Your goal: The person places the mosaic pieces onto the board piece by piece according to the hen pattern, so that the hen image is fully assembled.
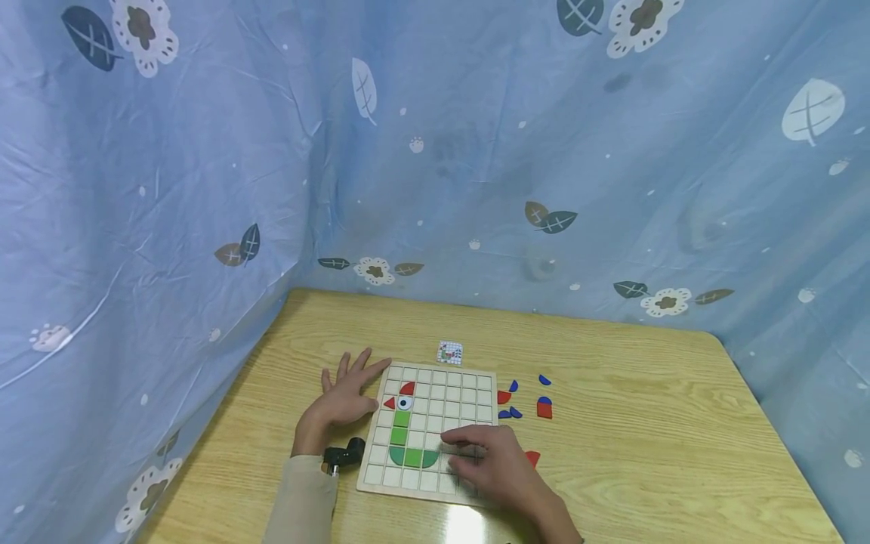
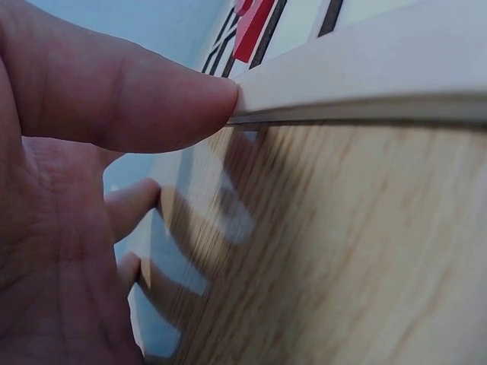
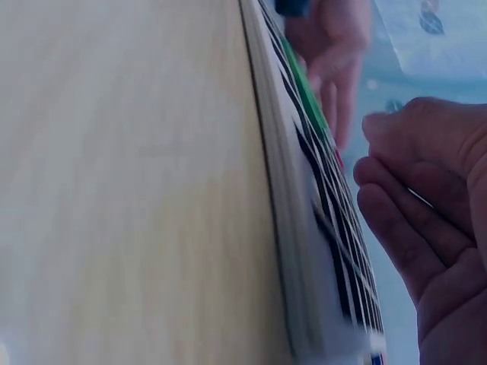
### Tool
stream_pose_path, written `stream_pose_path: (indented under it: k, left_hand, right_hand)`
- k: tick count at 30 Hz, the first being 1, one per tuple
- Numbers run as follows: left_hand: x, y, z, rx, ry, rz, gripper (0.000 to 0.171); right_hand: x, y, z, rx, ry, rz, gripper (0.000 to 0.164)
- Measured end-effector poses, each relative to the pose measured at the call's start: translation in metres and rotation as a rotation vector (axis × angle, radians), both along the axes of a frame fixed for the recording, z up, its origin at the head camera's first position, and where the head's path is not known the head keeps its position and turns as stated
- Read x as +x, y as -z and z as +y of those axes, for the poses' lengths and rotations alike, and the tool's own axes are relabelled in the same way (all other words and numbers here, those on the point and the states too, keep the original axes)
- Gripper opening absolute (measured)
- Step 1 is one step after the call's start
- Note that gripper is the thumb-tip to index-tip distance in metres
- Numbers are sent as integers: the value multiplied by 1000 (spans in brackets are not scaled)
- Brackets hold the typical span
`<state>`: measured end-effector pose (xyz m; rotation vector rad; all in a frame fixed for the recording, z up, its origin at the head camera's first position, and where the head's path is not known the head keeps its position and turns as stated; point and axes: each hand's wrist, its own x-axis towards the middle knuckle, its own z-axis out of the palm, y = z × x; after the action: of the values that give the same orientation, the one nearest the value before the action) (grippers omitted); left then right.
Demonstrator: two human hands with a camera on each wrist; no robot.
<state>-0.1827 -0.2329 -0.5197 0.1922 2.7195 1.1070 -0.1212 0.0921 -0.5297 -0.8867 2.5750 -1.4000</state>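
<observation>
A wooden grid board lies on the table. My left hand rests at its left side, fingers spread on the tabletop; in the left wrist view the thumb touches the board's edge. Over the board's lower right part is my right hand, thumb and fingers loosely bent and apart, with nothing visible between them. Along the board's left columns sit a red quarter-round piece, a red triangle, an eye tile, green squares and dark green quarter-round pieces.
Behind the board lies a small picture card. Several blue curved pieces and red pieces lie to its right; another red piece is partly hidden by the right hand. A blue patterned curtain hangs behind the table.
</observation>
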Motion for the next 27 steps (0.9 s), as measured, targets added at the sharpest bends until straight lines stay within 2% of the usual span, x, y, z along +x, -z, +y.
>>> stream_pose_path:
  k: [4, 6, 9, 11, 18, 21, 27]
  left_hand:
    - [0, 0, -1, -18, 2, -13, 89]
    - [0, 0, -1, -25, 3, -15, 89]
    - [0, 0, -1, -26, 2, -15, 89]
    - [0, 0, -1, -26, 2, -15, 89]
    - [-3, 4, -1, -24, 6, -19, 89]
    - [-3, 2, 0, -29, 6, -20, 89]
    - [0, -1, 1, -39, 3, -21, 89]
  right_hand:
    - [0, -2, 24, 40, 93, 29, 29]
    - [0, -3, 37, 47, 133, 14, 30]
    - [2, -2, 54, 22, 165, -9, 31]
    - [4, -1, 66, 6, 172, 7, 32]
    - [19, 1, 94, 33, 264, 74, 32]
    - [25, -1, 104, 70, 320, 93, 34]
    - [32, -3, 115, 136, 389, 0, 35]
